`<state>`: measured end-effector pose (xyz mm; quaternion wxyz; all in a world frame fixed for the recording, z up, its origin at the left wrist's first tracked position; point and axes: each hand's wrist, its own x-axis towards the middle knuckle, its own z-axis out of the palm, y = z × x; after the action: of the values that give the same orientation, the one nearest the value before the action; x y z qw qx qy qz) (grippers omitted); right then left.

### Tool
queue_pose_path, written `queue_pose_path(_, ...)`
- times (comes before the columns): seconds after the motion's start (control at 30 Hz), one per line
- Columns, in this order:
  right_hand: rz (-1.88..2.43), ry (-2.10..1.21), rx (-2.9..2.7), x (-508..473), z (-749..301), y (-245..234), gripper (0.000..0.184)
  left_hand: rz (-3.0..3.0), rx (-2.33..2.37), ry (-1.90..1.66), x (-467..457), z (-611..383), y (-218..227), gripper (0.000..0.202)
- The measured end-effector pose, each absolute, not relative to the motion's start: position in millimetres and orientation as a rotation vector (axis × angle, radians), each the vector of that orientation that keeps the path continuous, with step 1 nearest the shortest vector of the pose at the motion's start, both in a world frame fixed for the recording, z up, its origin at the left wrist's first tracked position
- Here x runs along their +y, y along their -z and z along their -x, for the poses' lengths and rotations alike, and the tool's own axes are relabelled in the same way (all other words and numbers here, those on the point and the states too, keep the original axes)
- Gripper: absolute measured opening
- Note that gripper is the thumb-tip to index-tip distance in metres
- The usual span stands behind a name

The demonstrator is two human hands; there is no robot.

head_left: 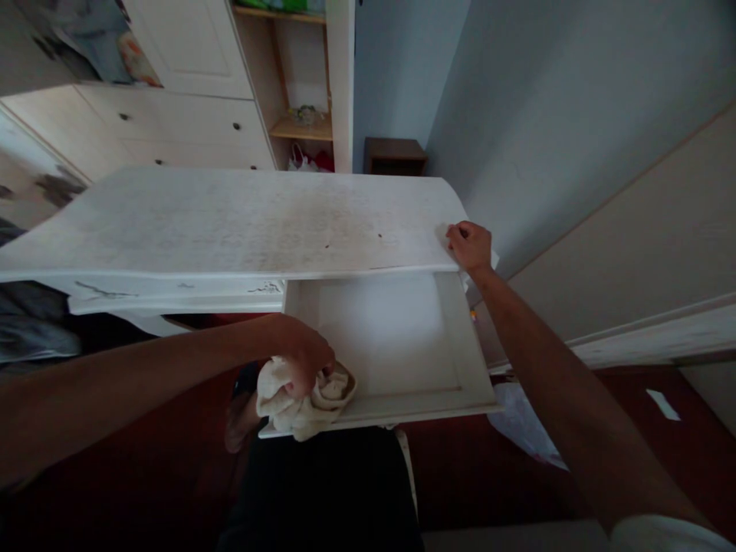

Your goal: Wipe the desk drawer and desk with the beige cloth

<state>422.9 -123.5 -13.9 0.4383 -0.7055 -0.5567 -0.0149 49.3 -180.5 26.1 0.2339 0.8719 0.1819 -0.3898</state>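
Note:
My left hand is closed around a crumpled cream cloth. The cloth lies over the front left corner of a pulled-out white drawer, partly inside and partly over its rim. Beyond the drawer stretches the worn white tabletop of the desk. My right hand rests on the right end of that top, its fingers curled in, and I see nothing held in them.
A white cabinet with drawers and shelves stands behind the desk. At right is a wall. A plastic bag lies on the dark red floor by the drawer's right side. My legs are under the drawer's front.

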Motion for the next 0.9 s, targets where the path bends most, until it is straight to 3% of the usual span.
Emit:
queue_pose_path(0.1, 1.763, 0.049, -1.382, -123, -423, 14, 0.03, -2.469, 0.504, 1.078, -175, -57, -27, 0.059)
queue_pose_path(0.3, 1.804, 0.086, -1.385, -121, -420, 12, 0.03, -2.732, 0.779, 0.397, -175, -88, 0, 0.069)
queue_pose_path(0.47, 1.825, 0.101, -1.402, -121, -419, 11, 0.029, -2.739, 0.98, 0.122, -192, -135, 39, 0.051)
queue_pose_path(0.7, 1.831, 0.108, -1.446, -122, -419, 9, 0.031, -2.176, 1.141, -0.467, -186, -221, 58, 0.04)
queue_pose_path(0.9, 1.801, 0.109, -1.441, -120, -420, 11, 0.031, -1.748, 1.064, -0.81, -186, -271, 71, 0.066)
